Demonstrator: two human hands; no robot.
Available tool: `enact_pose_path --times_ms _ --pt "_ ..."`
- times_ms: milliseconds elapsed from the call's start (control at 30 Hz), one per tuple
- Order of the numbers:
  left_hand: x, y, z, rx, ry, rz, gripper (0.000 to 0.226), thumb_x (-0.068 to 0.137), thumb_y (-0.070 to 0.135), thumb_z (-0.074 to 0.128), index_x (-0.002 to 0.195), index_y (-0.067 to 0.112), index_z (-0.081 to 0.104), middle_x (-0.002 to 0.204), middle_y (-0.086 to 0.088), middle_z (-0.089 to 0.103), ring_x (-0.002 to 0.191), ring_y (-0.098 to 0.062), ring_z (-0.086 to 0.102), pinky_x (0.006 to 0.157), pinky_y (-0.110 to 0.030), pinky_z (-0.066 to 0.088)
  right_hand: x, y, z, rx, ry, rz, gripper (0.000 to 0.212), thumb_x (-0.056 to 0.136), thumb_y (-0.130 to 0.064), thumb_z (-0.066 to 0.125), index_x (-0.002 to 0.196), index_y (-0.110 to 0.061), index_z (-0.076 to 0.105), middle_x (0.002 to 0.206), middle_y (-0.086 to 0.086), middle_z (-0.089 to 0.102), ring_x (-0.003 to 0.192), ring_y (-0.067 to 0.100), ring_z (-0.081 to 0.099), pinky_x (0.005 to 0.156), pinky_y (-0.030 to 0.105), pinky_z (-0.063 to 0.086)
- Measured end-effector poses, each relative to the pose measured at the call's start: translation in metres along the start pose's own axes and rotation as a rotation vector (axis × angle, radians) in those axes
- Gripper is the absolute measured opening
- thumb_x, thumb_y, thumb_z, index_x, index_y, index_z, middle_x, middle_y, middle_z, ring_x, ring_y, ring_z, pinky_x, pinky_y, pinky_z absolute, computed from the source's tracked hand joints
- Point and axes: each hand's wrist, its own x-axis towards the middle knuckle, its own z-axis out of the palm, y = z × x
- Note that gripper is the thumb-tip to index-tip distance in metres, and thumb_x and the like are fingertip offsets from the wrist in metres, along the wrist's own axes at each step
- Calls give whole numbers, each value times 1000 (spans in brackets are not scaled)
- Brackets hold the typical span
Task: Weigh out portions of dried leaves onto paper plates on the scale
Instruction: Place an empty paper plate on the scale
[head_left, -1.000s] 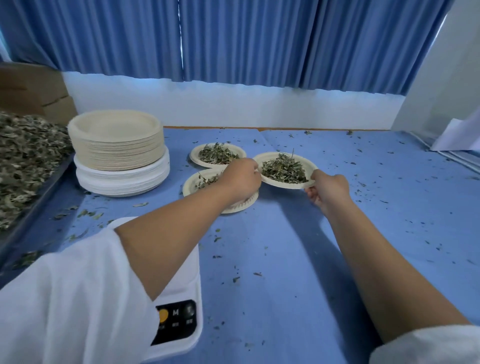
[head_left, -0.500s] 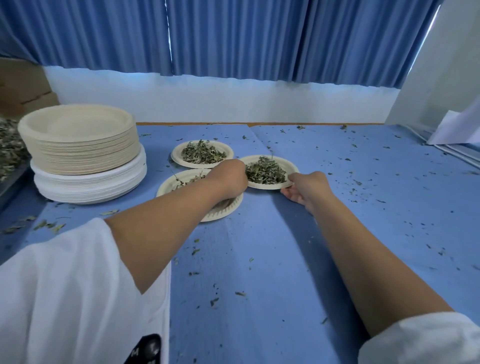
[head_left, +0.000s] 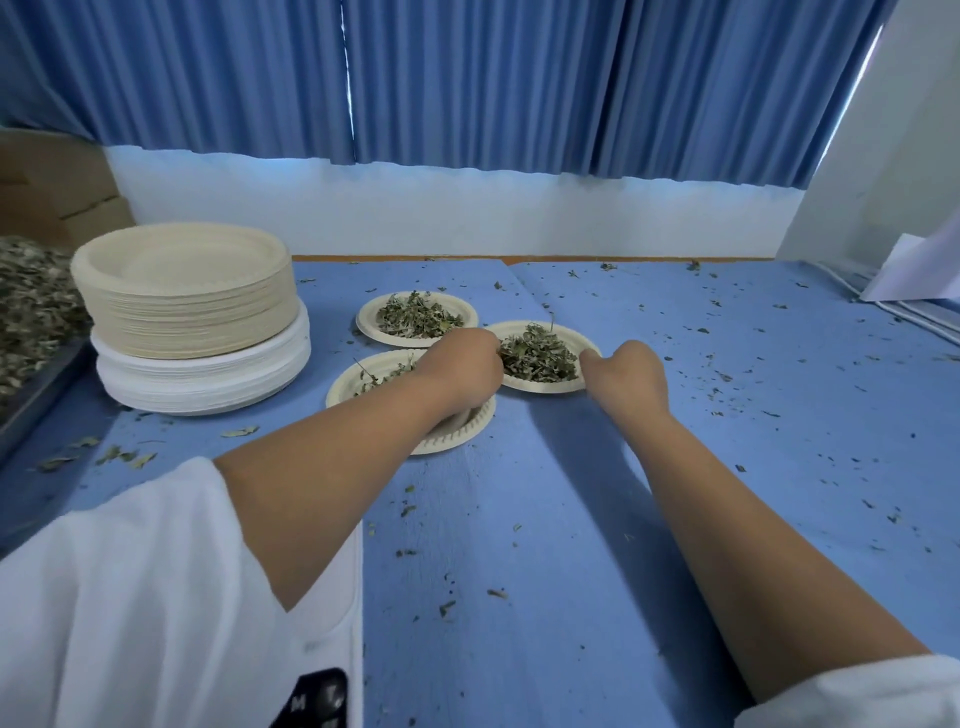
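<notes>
Three small paper plates of dried leaves sit on the blue table. The right plate (head_left: 540, 383) lies between my hands. My left hand (head_left: 462, 366) curls at its left rim, and my right hand (head_left: 623, 376) holds the right rim with the thumb on the edge. The far plate (head_left: 415, 338) stands free. My left forearm covers much of the near-left plate (head_left: 348, 387). The scale (head_left: 317, 699) sits at the bottom left, mostly hidden under my white sleeve, with only its black panel showing.
A tall stack of empty beige plates (head_left: 182, 296) stands on a white stack (head_left: 208, 384) at the left. Further left is a tray of loose dried leaves (head_left: 31, 312). Leaf crumbs litter the blue cloth. White paper (head_left: 914, 270) lies at the far right.
The plate held up between both hands came down onto the table beside the other two. Both hands stay at its rim. The view shifted, so the scale slid toward the bottom edge.
</notes>
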Motion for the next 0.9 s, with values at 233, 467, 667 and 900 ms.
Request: enact_pose_path --times_ms 233,467,667,900 --pt "-41 -7 -26 -9 122 128 16 85 10 48 83 8 64 90 -11 67 89 -31 61 74 -41 50 -57 -58 26 26 -96 -373 17 84 -21 55 81 -10 67 65 2 63 53 16 50 48 23 35" --pt "-91 -69 -79 114 275 44 24 87 15 49 97 15 70 97 -7 68 94 -28 60 74 -36 48 -101 -116 72 85 -220 -543 8 89 -23 57 83 -28 61 76 -11 58 74 12 55 61 25 33" --pt "-124 -137 -153 122 495 16 23 91 15 54 108 14 70 114 -5 67 110 -23 57 94 -33 42 -120 -183 102 115 -254 -726 15 91 -21 56 95 -18 71 86 -1 68 77 12 58 66 25 40" --pt "-134 -184 -186 285 210 -162 25 99 21 41 91 9 61 105 -13 64 103 -32 56 86 -39 46 -124 -229 126 -48 -368 -910 20 95 -26 56 107 -20 72 108 3 61 104 19 54 88 28 40"
